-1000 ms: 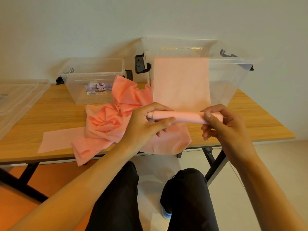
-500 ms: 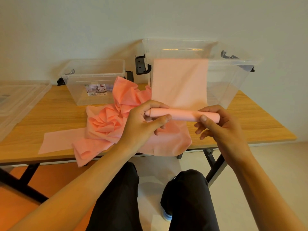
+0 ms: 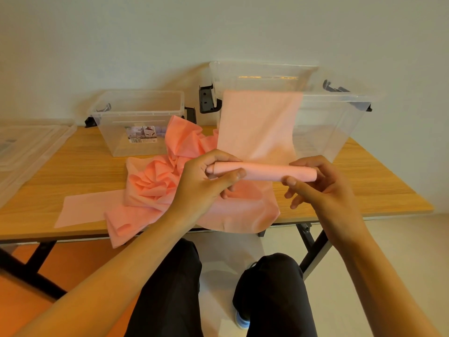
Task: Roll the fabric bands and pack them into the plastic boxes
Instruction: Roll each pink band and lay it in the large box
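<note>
small box (image 3: 138,122) left of large box (image 3: 335,117); fabric heap (image 3: 155,186) before both.

A wooden table (image 3: 73,166) stands against a pale wall (image 3: 121,45).

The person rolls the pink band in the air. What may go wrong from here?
1. The left hand and right hand hold the roll only at its ends, in the air; it may loosen or wind crooked.
2. The unrolled part seems draped over the large box rim; pulling may shift the box.
3. The pile of bands overhangs the table edge and might slide off.
</note>
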Demonstrator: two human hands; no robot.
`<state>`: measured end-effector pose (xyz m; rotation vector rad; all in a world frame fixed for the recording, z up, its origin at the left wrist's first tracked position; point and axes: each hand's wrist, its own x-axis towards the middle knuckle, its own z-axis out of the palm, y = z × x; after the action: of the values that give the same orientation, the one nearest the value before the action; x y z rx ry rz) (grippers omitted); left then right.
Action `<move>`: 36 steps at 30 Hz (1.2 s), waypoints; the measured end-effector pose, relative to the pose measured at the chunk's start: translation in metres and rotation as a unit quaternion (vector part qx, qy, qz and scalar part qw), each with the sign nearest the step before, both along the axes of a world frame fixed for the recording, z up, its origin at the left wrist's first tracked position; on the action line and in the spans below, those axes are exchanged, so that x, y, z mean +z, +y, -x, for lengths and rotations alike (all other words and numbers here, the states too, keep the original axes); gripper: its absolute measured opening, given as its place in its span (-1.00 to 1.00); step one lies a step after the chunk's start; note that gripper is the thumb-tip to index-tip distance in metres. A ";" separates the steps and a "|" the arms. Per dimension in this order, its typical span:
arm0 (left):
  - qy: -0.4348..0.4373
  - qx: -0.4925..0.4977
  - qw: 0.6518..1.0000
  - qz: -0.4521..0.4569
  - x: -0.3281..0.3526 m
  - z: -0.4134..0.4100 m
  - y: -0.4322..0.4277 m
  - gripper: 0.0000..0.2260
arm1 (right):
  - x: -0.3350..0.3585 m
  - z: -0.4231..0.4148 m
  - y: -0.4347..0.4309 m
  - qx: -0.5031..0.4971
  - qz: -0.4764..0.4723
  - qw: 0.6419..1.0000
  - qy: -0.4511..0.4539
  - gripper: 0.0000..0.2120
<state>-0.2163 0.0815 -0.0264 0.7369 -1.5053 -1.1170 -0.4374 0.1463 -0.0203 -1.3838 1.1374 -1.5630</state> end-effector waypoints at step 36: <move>-0.039 -0.036 0.999 0.010 0.005 -0.007 0.003 -0.84 | -0.006 -0.004 0.001 -0.016 0.046 0.998 -0.029 -0.77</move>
<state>-0.2089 0.0846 -0.0218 0.7256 -1.6183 -1.1375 -0.4334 0.1468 -0.0265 -1.3760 1.0691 -1.6854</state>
